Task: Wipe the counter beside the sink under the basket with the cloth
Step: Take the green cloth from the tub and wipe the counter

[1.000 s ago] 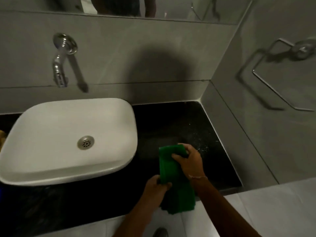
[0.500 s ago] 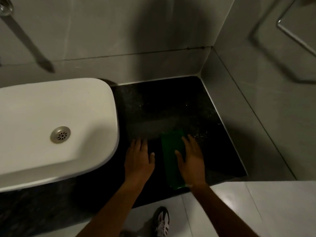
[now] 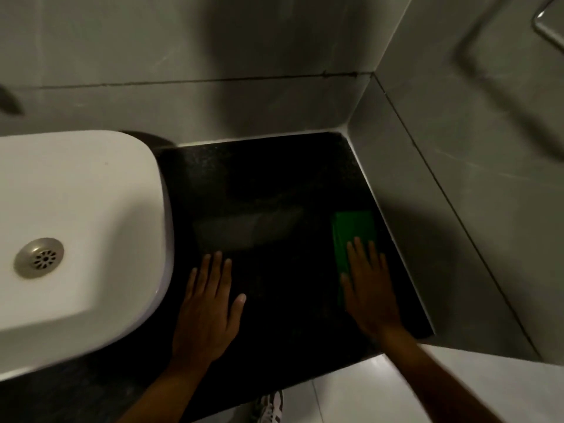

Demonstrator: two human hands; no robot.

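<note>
A folded green cloth (image 3: 352, 230) lies flat on the black counter (image 3: 268, 184), close to the right wall. My right hand (image 3: 369, 288) presses flat on the cloth's near half, fingers spread and pointing away from me. My left hand (image 3: 210, 303) rests palm down on the bare counter, just right of the white sink (image 3: 76, 239), holding nothing. No basket is in view.
Grey tiled walls (image 3: 457, 193) close the counter at the back and right. A metal rail (image 3: 546, 29) hangs on the right wall, top corner. The sink's drain (image 3: 39, 257) shows at left. A shoe (image 3: 270, 406) and pale floor lie below the counter's front edge.
Both hands held the cloth, then laid it flat. My right hand has since slid it right toward the wall while the left hand stayed by the sink. The view moved closer.
</note>
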